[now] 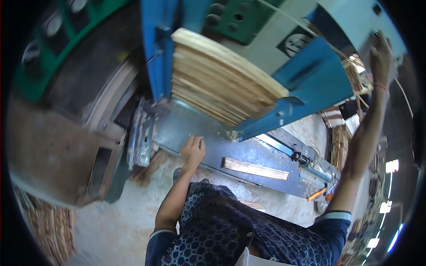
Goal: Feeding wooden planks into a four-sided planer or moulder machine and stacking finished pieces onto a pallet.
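My left hand (193, 151) hovers over the near edge of a grey metal table (177, 128), its fingers curled in; whatever it may hold is hidden. Far off to the upper right, my right arm is stretched out. The right hand (381, 55) reaches a pale blue machine panel (355, 17) with its fingers partly extended, close to a small dark knob or button. A stack of wooden strips (217, 80) stands between blue metal guides (157, 66) at the back of the table. A single wooden strip (256, 169) lies flat on the table, right of my left hand.
To the left stands a brown machine housing (53, 150) with a green frame behind it. A metal rail (284, 146) runs along the table's right side, near an orange-handled tool (317, 194). Wooden pieces (49, 230) are piled at the lower left. Sawdust lies about.
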Tool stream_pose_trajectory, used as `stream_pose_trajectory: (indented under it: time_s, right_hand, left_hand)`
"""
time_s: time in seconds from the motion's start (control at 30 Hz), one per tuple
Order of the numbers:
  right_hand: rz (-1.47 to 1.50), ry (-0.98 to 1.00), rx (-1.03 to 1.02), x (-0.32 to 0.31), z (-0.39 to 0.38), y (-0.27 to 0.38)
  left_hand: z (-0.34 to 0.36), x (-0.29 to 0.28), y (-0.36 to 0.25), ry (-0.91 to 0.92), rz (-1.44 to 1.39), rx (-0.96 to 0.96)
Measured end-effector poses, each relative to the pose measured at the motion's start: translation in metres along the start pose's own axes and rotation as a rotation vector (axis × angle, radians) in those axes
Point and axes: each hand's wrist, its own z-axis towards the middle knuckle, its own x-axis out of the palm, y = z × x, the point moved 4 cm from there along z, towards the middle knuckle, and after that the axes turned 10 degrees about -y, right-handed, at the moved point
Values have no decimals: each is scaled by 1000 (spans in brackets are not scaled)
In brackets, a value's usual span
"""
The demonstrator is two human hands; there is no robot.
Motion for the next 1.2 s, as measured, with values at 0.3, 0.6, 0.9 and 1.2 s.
stream_pose_trajectory:
  time_s: [0.3,0.6,0.9,1.2]
  right_hand:
    - [366,-6,567,-106,-206,60]
    - [570,1179,688,-229,-556,214]
    - [433,1080,567,-190,-543,234]
    - [625,803,553,-137,-449,408]
  left_hand:
    - [0,-12,36,-18,-206,-376]
    - [104,50,69,-40,-1233,-1122]
    - [115,44,60,98,-1203,-1043]
    - [128,0,31,147,-708,-1019]
